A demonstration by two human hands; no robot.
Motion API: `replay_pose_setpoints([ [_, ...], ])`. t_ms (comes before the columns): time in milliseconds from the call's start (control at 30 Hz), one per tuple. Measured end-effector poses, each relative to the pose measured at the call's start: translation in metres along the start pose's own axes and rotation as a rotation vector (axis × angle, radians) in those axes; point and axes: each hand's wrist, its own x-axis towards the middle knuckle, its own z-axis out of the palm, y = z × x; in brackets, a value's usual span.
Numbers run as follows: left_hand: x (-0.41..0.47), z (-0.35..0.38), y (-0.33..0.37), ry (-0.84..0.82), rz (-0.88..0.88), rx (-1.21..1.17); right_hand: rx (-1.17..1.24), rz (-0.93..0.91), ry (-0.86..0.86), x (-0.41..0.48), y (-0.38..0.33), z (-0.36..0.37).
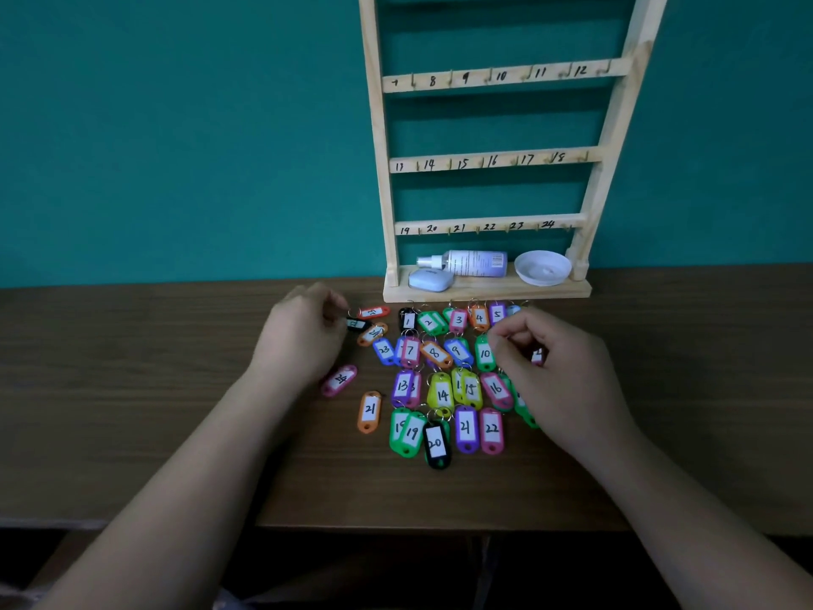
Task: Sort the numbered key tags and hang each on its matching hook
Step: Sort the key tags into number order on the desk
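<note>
Several coloured key tags point(442, 394) with handwritten numbers lie in rough rows on the brown table point(132, 389), in front of a wooden hook rack point(488, 162) whose rails are numbered 7 to 24. The hooks carry nothing. My left hand point(303, 332) is at the left end of the tags, its fingertips pinching a black tag point(357, 323) by its ring end. My right hand point(558, 372) hovers over the right side of the rows with fingers curled, and a pink tag point(536, 356) shows among them. Tags under the right hand are hidden.
On the rack's base lie a spray bottle point(470, 262), a pale blue case point(431, 280) and a white dish point(542, 268). A teal wall stands behind. A pink tag point(338, 379) and an orange 21 tag point(369, 411) lie apart at the left.
</note>
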Motion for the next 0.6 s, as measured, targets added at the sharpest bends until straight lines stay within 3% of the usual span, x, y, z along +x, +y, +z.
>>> replay_pose_setpoints([
  [200,0.023,0.009,-0.014,-0.084,-0.168,0.114,-0.020,-0.020,-0.003,0.000,-0.001,0.002],
  [600,0.023,0.016,-0.014,-0.074,-0.192,0.054,-0.012,-0.011,-0.018,-0.002,-0.002,0.003],
])
